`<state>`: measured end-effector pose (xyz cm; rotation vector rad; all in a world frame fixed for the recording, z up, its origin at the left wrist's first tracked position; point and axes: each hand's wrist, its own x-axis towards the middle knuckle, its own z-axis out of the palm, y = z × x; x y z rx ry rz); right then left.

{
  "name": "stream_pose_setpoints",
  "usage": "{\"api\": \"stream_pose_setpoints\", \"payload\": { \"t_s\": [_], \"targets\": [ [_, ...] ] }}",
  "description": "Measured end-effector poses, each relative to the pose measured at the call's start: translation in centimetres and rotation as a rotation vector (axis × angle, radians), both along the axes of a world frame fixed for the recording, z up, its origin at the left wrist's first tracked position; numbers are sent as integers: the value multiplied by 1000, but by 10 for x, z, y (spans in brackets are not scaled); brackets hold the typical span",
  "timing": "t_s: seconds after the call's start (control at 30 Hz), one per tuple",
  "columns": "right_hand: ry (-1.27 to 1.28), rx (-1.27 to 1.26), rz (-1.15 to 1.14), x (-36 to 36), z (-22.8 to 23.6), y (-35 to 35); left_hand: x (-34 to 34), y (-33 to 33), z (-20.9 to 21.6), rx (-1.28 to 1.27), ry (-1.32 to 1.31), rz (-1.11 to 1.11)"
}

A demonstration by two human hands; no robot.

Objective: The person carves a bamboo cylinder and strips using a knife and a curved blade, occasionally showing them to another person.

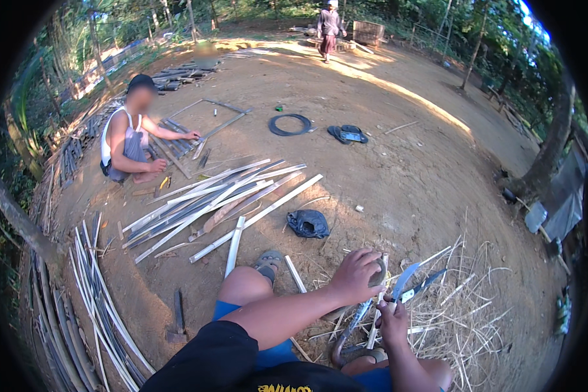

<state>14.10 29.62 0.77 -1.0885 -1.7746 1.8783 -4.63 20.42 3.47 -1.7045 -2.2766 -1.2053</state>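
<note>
My left hand (358, 277) reaches across from the left, fingers curled round a greyish rounded piece (378, 269) whose kind I cannot make out. Just to its right, my right hand (393, 321) grips a knife (408, 279), its pale curved blade pointing up and away from me. A dark straight piece (428, 282) slants beside the blade; whether the same hand holds it is unclear. Below my left hand, a long curved tool (351, 326) leans between my legs, close to an upright bamboo strip (374, 332). Thin bamboo shavings (467, 307) lie heaped on the right.
Split bamboo strips (219, 202) lie ahead left, near a crumpled black bag (308, 223). A short-handled tool (178, 317) rests by my left leg. Beyond are a black coil (290, 124), sandals (347, 134), a crouching person (127, 134) at a frame, and someone walking (330, 31).
</note>
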Motion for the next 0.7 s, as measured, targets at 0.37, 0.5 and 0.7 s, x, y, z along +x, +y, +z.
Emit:
{"api": "stream_pose_setpoints", "payload": {
  "t_s": [0.37,0.5,0.7],
  "targets": [
    [-85,-5,48,2,-1,-3,-4,-3,3,4,44,-20],
    [-143,18,70,4,-3,-4,-6,-5,4,-4,41,-39],
    [-146,21,76,6,1,-5,-4,-8,11,-18,6,-46]
  ]
}}
